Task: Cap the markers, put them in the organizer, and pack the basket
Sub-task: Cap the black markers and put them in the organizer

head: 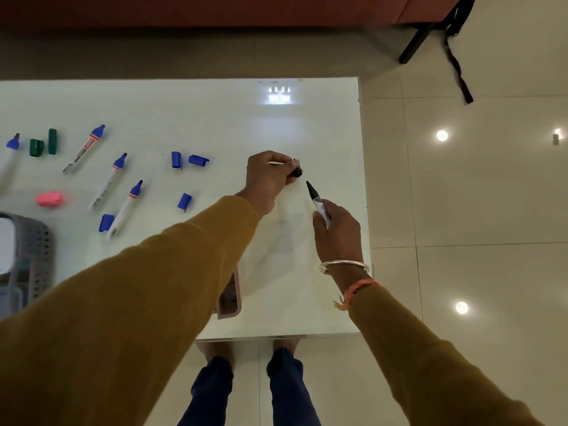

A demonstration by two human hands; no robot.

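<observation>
Gripping an uncapped black marker (318,205) by its barrel, the right hand (336,230) aims the tip up-left at the black cap (297,171), which the left hand (266,179) pinches in its fingertips; tip and cap are just apart above the white table (307,124). Uncapped blue markers (106,183) and loose blue caps (176,159) lie well to the left, near the grey basket (35,250)

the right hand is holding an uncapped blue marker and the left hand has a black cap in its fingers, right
Not quite. The head view shows that the marker in the right hand is black, not blue. The rest stands: it is uncapped, and the left hand holds the black cap in its fingers.
</observation>
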